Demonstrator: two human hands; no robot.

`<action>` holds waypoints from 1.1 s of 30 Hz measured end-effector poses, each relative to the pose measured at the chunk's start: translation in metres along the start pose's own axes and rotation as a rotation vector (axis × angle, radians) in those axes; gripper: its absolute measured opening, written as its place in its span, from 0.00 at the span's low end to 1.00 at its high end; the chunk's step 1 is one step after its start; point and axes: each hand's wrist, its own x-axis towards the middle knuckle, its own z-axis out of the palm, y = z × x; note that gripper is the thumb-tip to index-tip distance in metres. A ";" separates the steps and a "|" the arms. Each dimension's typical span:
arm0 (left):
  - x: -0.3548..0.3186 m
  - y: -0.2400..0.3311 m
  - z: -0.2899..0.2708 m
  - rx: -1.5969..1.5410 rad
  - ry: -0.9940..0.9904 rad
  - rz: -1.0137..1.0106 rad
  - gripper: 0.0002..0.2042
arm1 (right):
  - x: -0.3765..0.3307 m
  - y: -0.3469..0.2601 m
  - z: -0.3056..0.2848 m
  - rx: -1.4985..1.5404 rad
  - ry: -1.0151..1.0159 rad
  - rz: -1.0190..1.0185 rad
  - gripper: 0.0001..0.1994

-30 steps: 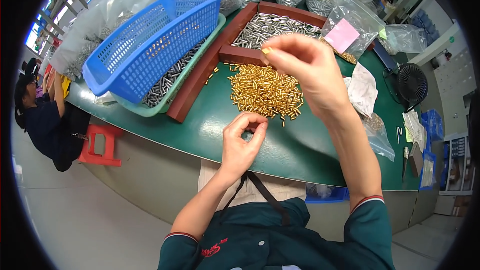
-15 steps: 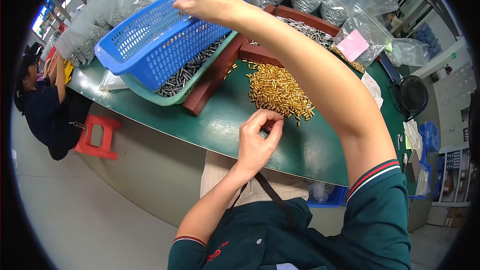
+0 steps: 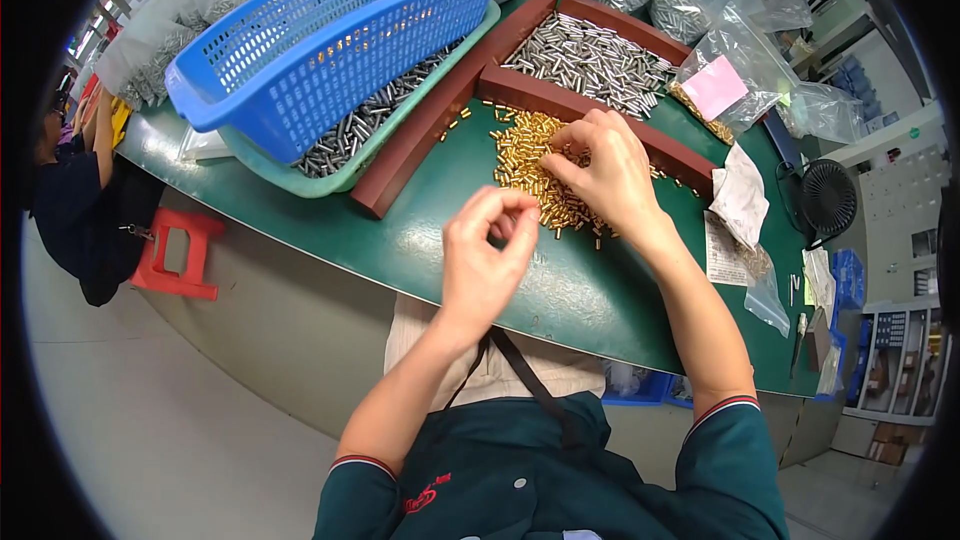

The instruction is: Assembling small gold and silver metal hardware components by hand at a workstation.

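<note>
A heap of small gold-coloured metal cylinders lies on the green tabletop. Over its right side hangs my right hand, thumb and fingers curved and apart, with nothing visible between them. Just in front of the heap's left edge is my left hand. Its thumb and fingertips are pinched together, and anything held there is too small or hidden to make out. At the left, a blue perforated plastic basket sits tilted on a pale green tub that holds dark grey metal pins.
Red-brown bars frame silver pins behind the heap. Bags of metal parts line the back. To the right are a crumpled white cloth and a black fan. Another person sits by a red stool at far left.
My right hand has come back from above the blue basket to the gold heap. My left hand has shifted slightly left, away from the heap's front edge. The view has tilted a little.
</note>
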 end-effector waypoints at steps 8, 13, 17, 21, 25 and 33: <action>0.059 -0.022 -0.011 0.416 -0.070 0.291 0.10 | 0.001 -0.001 0.008 -0.084 -0.035 -0.029 0.11; 0.072 -0.029 -0.002 0.543 -0.168 0.445 0.12 | 0.000 -0.003 0.014 -0.184 0.027 -0.142 0.08; 0.073 -0.034 -0.001 0.565 -0.174 0.466 0.11 | 0.003 -0.002 0.015 -0.204 0.038 -0.168 0.07; 0.071 -0.032 -0.001 0.577 -0.169 0.520 0.09 | 0.003 0.000 0.014 -0.197 0.007 -0.198 0.07; 0.070 -0.033 0.001 0.587 -0.150 0.531 0.07 | 0.000 0.004 0.013 -0.183 0.020 -0.209 0.07; 0.069 -0.028 0.002 0.627 -0.159 0.604 0.06 | -0.006 0.010 0.006 0.001 0.042 -0.215 0.06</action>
